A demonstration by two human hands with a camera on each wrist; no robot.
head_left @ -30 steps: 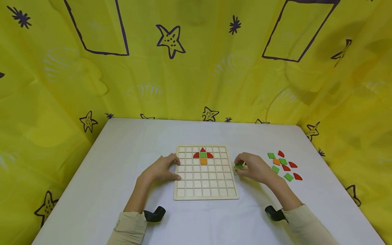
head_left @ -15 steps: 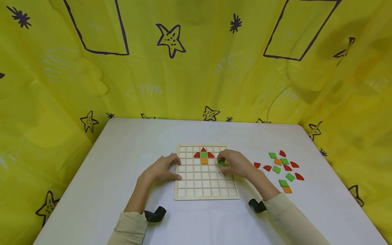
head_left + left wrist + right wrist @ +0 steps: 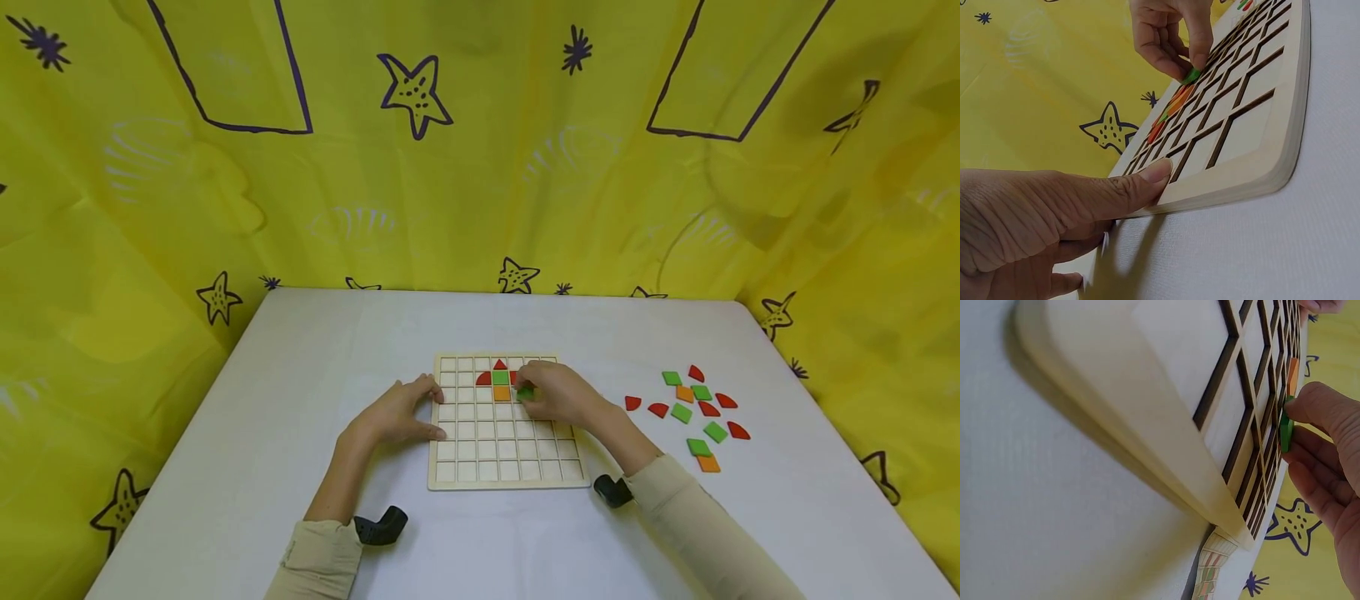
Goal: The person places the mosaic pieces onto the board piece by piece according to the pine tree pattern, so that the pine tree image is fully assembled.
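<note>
A wooden grid board (image 3: 497, 473) lies on the table. Set in its upper cells are a red triangle (image 3: 499, 365), a green square (image 3: 500, 377), an orange square (image 3: 501, 393) and red quarter-round pieces, the left one (image 3: 483, 379) in full view. My right hand (image 3: 558, 392) pinches a green square tile (image 3: 1286, 428) between thumb and fingers, just right of the orange square. That tile is tilted, close over the grid. My left hand (image 3: 397, 410) rests at the board's left edge, thumb (image 3: 1147, 178) on the rim and fingers spread along it.
Right of the board lie loose red quarter-rounds (image 3: 738, 431), green squares (image 3: 681, 412) and orange squares (image 3: 708, 463). A printed card (image 3: 1213, 565) shows beside the board's right edge. A yellow patterned cloth (image 3: 450, 192) stands behind the table (image 3: 337, 325).
My right hand has carried the green tile leftward from beside the board's right edge to the cells near the orange square. My left hand has stayed at the board's left edge.
</note>
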